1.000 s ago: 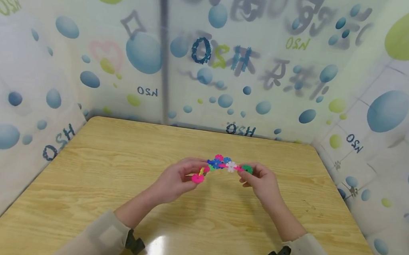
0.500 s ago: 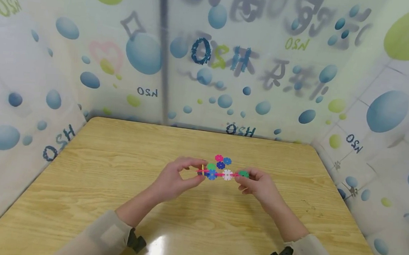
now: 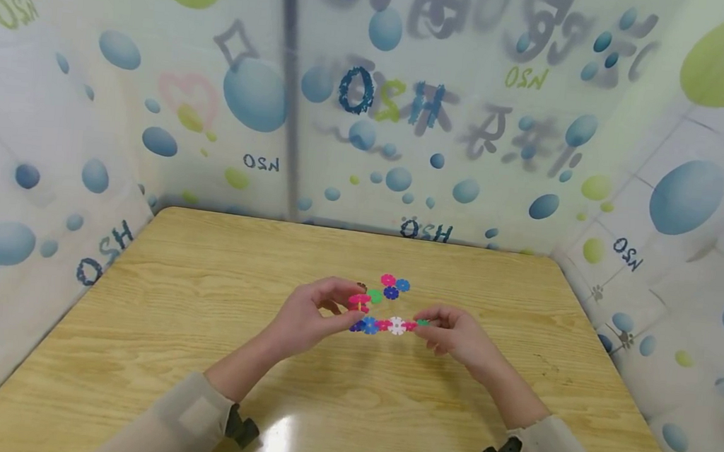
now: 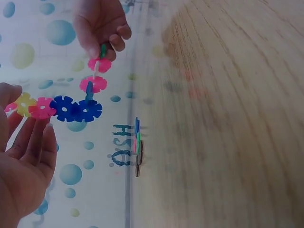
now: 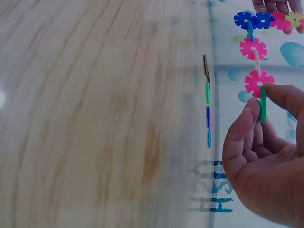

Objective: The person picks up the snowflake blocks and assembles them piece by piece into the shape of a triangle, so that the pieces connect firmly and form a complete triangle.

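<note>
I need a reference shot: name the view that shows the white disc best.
Head view: the white disc faces the camera, its notched outline plain. Both wrist views show it only edge-on, a thin pale strip between two pink discs.

Disc chain (image 3: pixel 383 325): toothed flower pieces slotted together, held aloft, centre of the head view.
Bend: at dark blue discs (image 4: pixel 76 111).
Yellow disc (image 4: pixel 26 99): between pink discs (image 4: pixel 42 114).
Green disc (image 5: pixel 263 107): right end.
</note>
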Motion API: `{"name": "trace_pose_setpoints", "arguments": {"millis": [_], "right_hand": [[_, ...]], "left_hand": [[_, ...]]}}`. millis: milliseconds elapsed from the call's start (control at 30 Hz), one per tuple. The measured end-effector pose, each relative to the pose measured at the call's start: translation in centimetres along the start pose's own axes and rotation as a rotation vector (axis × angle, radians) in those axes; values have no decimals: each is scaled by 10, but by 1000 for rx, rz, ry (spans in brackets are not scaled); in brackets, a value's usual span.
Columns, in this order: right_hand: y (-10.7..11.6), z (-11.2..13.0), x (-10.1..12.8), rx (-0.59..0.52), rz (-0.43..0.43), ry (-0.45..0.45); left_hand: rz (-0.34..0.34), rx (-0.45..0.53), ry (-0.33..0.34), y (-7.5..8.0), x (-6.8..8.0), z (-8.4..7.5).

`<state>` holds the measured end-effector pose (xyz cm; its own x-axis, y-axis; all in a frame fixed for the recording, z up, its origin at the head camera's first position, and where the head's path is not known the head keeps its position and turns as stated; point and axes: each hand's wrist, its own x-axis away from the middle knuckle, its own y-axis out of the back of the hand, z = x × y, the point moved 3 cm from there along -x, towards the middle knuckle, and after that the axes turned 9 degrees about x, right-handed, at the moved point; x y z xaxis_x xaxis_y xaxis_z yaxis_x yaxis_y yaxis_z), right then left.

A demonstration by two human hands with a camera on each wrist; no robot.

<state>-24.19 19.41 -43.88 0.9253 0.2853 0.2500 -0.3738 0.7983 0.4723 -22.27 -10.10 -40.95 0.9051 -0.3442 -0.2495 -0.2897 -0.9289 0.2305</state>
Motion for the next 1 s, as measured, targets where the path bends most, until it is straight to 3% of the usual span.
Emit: {"name": "trace_pose_setpoints", "arguments": {"millis": [367,633,1000], "right_hand": [[-1,-7,-2,70,55,-25],[6,-11,-12,131,23,-34],[17,-7,-67,173,-98,0]], "left_hand": [[0,-7,-3,1,-1,4],[17,1,-3,0,0,2],[24,20,44,-1,3,6]]}}
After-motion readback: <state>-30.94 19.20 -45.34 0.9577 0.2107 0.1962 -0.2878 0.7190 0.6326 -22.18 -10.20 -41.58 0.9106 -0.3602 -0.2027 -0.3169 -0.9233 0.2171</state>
